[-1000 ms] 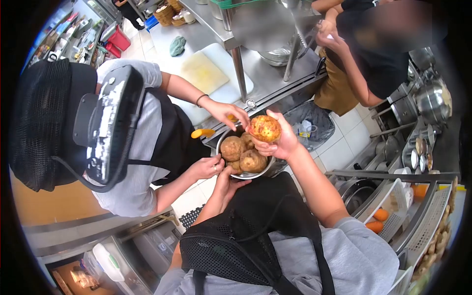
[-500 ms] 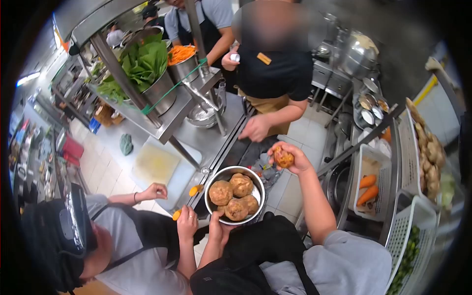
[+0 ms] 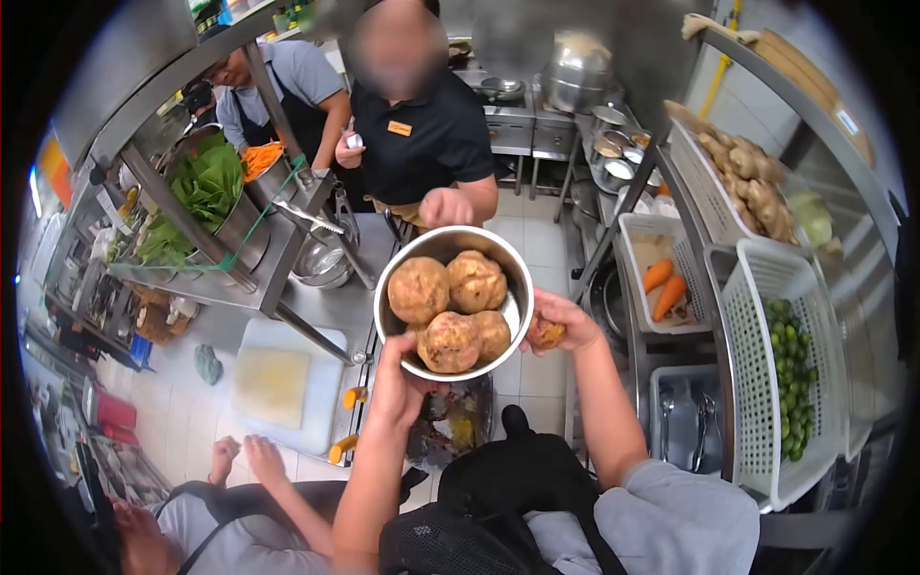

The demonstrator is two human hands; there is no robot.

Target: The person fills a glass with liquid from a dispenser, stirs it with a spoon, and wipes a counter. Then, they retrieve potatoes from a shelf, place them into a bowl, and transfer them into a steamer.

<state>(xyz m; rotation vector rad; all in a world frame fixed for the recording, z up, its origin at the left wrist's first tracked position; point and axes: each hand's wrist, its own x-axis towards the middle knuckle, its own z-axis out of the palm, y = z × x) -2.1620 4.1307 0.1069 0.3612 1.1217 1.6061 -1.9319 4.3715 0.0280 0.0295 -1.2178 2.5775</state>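
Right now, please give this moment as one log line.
left hand: holds steel bowl from below | bowl: four potatoes | right hand: holds partly peeled potato beside bowl
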